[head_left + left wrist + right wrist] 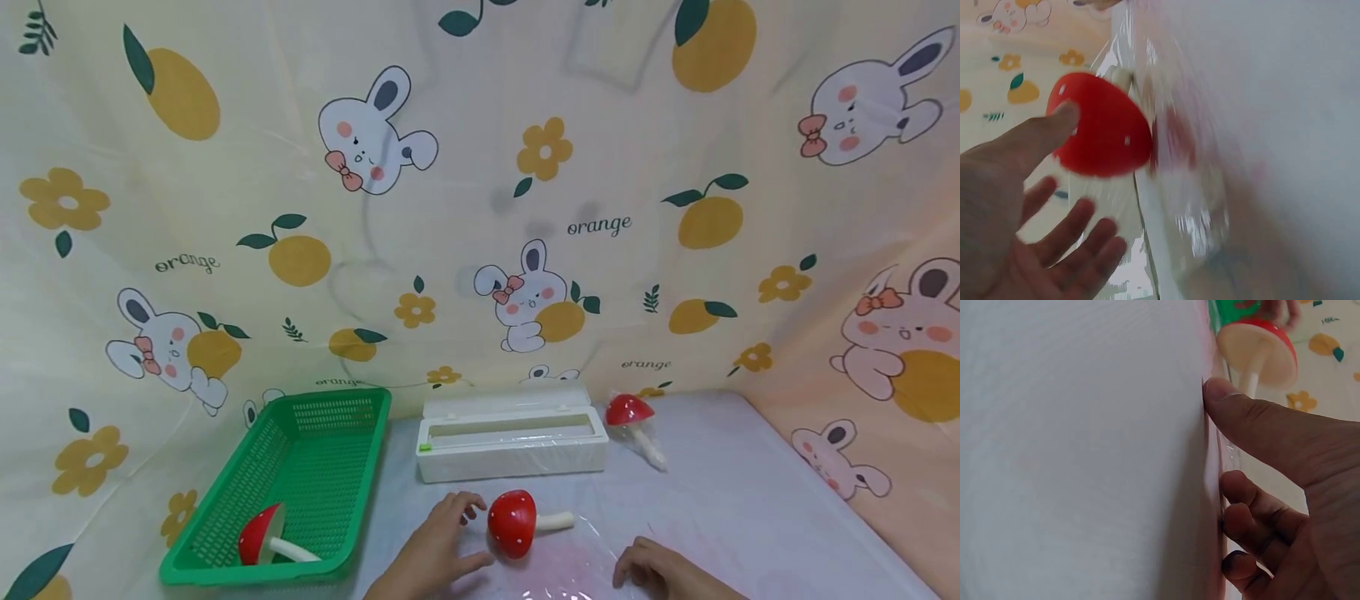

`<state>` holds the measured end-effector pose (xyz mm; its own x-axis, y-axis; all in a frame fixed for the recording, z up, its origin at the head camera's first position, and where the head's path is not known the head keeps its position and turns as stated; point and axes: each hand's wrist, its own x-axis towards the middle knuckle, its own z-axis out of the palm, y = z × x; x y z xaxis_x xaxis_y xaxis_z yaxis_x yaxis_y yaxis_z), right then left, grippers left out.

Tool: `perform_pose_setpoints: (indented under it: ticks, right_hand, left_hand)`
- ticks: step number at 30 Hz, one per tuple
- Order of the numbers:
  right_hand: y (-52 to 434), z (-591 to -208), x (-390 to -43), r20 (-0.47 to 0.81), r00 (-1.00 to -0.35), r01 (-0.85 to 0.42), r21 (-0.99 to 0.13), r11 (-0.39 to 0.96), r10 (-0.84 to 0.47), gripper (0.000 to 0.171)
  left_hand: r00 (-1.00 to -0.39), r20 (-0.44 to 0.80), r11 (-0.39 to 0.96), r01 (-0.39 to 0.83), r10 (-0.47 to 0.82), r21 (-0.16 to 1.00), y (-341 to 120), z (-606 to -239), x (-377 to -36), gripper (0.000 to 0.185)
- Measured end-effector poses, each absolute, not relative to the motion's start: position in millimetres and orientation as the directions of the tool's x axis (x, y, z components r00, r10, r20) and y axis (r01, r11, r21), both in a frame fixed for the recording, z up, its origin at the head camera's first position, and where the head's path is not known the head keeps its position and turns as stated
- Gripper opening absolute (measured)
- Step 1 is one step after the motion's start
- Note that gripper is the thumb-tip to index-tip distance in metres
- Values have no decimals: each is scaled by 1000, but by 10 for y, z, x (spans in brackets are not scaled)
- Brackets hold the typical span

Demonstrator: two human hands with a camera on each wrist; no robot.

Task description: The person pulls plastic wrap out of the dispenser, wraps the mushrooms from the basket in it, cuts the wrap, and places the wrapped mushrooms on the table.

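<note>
red-capped mushroom [512, 525], left hand [441, 543] beside it, fingers [1066, 228] wide, right hand [658, 568] (fingers loosely bent) at table [750, 475]

There's a pale bench [765, 500] here, with a green basket [225, 574] along its left side, a long white box [513, 461] at the far middle, a wrapped mushroom [628, 409] far right, and nearer, clear film [566, 575] by a bare red mushroom [513, 525].

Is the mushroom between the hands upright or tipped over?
Tipped over: in the head view, the mushroom's red cap is beside the left hand, its pale stem pointing sideways.
</note>
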<state>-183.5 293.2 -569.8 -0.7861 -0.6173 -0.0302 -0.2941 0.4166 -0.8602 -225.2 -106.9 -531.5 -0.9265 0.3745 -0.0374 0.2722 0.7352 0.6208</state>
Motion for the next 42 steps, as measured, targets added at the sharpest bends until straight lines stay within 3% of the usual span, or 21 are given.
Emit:
perform_pose_setpoints:
  ticks: [6, 14, 23, 29, 35, 39, 42]
  right_hand:
    - [2949, -5673, -1823, -47, -802, -262, -869, 421, -596, 32]
    - [2923, -5596, -1790, -134, -821, -194, -849, 491, -556, 30]
    - [2919, -5668, -1851, -96, -787, -231, -870, 435, -609, 3]
    - [2863, -5685, -1842, -134, -818, -187, -858, 479, -559, 7]
    - [2843, -5599, -1838, -128, -845, -154, -872, 465, -520, 18]
    - [2829, -5522, -1893, -36, -848, -243, -860, 448, -529, 13]
    - [2818, -5477, -1943, 117, -830, -383, -830, 405, -545, 6]
  left_hand:
    - [-866, -193, 705, 226, 461, 672, -1423, -5367, -2194, 31]
    - [-748, -318, 696, 258, 583, 670, -1699, -5424, -2122, 13]
    - [-766, -303, 712, 272, 567, 647, -1746, -5520, -2133, 11]
    - [-789, -309, 686, 186, 531, 704, -1748, -5502, -2118, 11]
    - [-824, -126, 562, 256, 552, 787, -1793, -5462, -2125, 9]
    - [-825, 73, 474, 392, 561, 788, -1792, -5416, -2127, 7]
    - [-839, 139, 453, 415, 527, 789, -1753, -5360, -2135, 7]
